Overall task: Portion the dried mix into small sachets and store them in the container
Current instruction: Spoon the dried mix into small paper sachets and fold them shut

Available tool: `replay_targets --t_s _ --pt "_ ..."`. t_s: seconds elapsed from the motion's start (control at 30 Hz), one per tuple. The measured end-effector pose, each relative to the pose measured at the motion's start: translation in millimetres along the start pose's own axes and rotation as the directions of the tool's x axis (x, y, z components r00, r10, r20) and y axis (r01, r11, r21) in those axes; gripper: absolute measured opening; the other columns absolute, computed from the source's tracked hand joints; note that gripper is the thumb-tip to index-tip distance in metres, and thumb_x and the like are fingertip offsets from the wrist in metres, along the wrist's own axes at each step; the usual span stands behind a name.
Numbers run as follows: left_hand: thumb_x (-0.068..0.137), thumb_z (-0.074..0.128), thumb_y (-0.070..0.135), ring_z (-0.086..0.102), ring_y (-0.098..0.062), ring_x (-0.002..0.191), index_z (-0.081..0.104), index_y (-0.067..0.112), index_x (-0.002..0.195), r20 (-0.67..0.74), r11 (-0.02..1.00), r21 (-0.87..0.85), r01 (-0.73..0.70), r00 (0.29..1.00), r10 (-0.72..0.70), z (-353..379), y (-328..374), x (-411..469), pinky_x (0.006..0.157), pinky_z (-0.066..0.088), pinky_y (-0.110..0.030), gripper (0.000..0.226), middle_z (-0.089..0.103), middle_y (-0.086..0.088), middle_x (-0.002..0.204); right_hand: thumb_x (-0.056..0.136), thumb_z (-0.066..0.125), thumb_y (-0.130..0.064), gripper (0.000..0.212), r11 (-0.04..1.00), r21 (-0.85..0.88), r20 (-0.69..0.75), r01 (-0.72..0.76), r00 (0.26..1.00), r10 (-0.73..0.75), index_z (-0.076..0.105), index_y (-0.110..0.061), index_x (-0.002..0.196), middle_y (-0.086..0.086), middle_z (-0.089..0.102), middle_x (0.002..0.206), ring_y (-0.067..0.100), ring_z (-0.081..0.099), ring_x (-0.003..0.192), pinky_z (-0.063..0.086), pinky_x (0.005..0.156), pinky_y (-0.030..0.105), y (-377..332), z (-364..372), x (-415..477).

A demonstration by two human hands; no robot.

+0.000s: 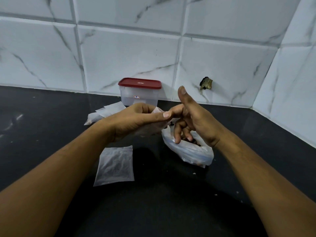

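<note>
Head view: left hand (135, 119) pinches a sachet (158, 111) at its mouth, just in front of the container (139, 94). Right hand (193, 120) grips nothing: thumb raised, forefinger at the sachet's opening, other fingers loosely curled above the bag of dried mix (189, 151), front-right of the container.

Judgement: sachet light, thin and limp. Hold it by the top edge and keep it upright.

Sachet body mostly hidden behind the left hand, so fill level unreadable. Container lid on, contents unclear.

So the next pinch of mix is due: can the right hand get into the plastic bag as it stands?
Probably yes. The right hand hangs over the plastic bag, its fingers at the open mouth, with nothing between them. The left hand holds a sachet off to the side.
</note>
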State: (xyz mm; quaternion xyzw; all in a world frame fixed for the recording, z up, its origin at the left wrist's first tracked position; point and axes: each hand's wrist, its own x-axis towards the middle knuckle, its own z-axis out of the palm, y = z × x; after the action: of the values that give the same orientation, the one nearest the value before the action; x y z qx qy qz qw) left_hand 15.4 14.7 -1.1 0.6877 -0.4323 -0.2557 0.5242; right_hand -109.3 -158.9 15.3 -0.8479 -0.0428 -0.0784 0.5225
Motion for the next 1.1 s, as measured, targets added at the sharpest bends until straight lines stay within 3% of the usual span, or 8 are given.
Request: replay_targets --t_s 0.1,0.23,0.47,0.63,0.83,0.93,1.0,1.1 --pt "0.087 0.078 0.037 0.068 -0.022 0.099 0.075 0.009 0.112 0.017 1.0 0.008 0.003 1.0 -0.003 1.7 -0.1 1.3 0.097 0.051 -0.04 0.038 0.074 -0.016 0.111 0.087 0.022 -0.08 0.091 1.0 -0.006 -0.036 0.014 0.999 -0.014 0.079 -0.009 0.092 0.006 0.079 0.102 0.035 0.074 0.077 0.044 0.055 0.033 0.4 -1.8 0.2" --pt "0.086 0.077 0.029 0.071 -0.014 0.095 0.074 0.008 0.113 0.006 1.0 0.021 0.002 1.0 -0.002 3.7 0.6 1.7 0.083 0.054 -0.025 0.034 0.077 -0.006 0.104 0.09 0.023 -0.074 0.091 0.998 -0.031 -0.054 0.049 0.997 -0.051 0.078 -0.001 0.089 0.003 0.078 0.112 0.034 0.074 0.095 0.06 0.065 0.041 2.0 -1.2 1.0" --pt "0.077 0.082 0.04 0.068 -0.033 0.114 0.074 0.008 0.112 -0.037 0.997 0.074 0.014 0.999 -0.012 4.1 2.0 0.4 0.112 0.048 -0.048 0.047 0.076 -0.013 0.113 0.101 0.036 -0.06 0.069 0.992 -0.081 -0.201 0.102 0.973 -0.116 0.079 -0.006 0.095 0.003 0.08 0.098 0.024 0.077 0.081 0.06 0.063 0.034 2.4 -8.7 0.4" --pt "0.074 0.079 0.043 0.073 -0.018 0.108 0.074 0.017 0.117 -0.045 0.998 0.067 0.016 0.999 -0.013 5.1 3.8 -0.3 0.107 0.052 -0.039 0.05 0.078 -0.002 0.111 0.103 0.063 -0.035 0.026 0.986 -0.162 -0.619 0.05 0.773 -0.141 0.078 -0.018 0.09 0.0 0.079 0.087 0.015 0.073 0.076 0.058 0.069 0.035 29.5 -42.7 9.8" --pt "0.079 0.075 0.04 0.073 -0.02 0.103 0.074 0.013 0.115 -0.045 1.0 0.006 0.01 0.999 -0.01 10.7 5.2 -2.7 0.094 0.055 -0.033 0.045 0.078 -0.005 0.11 0.096 0.068 -0.047 0.029 0.92 -0.261 -0.781 -0.293 0.624 -0.023 0.069 -0.02 0.106 -0.011 0.068 0.094 0.007 0.065 0.088 0.052 0.078 0.032 59.4 -67.9 5.9" --pt "0.08 0.072 0.04 0.072 -0.018 0.096 0.074 0.01 0.114 0.012 0.999 0.015 0.031 0.999 -0.031 11.3 8.4 -7.3 0.088 0.055 -0.034 0.046 0.078 -0.008 0.108 0.092 0.07 -0.055 0.039 0.913 -0.144 -0.753 -0.382 0.64 0.149 0.064 -0.016 0.095 -0.004 0.068 0.087 0.014 0.065 0.075 0.054 0.067 0.034 65.7 -67.6 5.2" --pt "0.081 0.071 0.037 0.072 -0.022 0.099 0.072 0.006 0.116 0.075 0.998 0.01 0.059 0.995 -0.059 12.8 9.1 -9.0 0.09 0.057 -0.033 0.047 0.077 -0.013 0.112 0.092 0.074 -0.047 0.037 0.939 0.06 -0.673 -0.339 0.681 0.289 0.063 -0.012 0.085 0.002 0.064 0.071 0.013 0.056 0.053 0.044 0.047 0.025 66.2 -65.1 6.0" --pt "0.083 0.072 0.03 0.071 -0.026 0.103 0.071 0.002 0.116 0.114 0.995 -0.036 0.091 0.99 -0.086 15.6 8.8 -8.6 0.095 0.058 -0.034 0.044 0.075 -0.019 0.115 0.09 0.08 -0.033 0.029 0.92 0.314 -0.547 -0.235 0.747 0.378 0.069 -0.007 0.096 0.003 0.061 0.064 0.009 0.047 0.042 0.034 0.037 0.019 62.7 -62.2 7.1"
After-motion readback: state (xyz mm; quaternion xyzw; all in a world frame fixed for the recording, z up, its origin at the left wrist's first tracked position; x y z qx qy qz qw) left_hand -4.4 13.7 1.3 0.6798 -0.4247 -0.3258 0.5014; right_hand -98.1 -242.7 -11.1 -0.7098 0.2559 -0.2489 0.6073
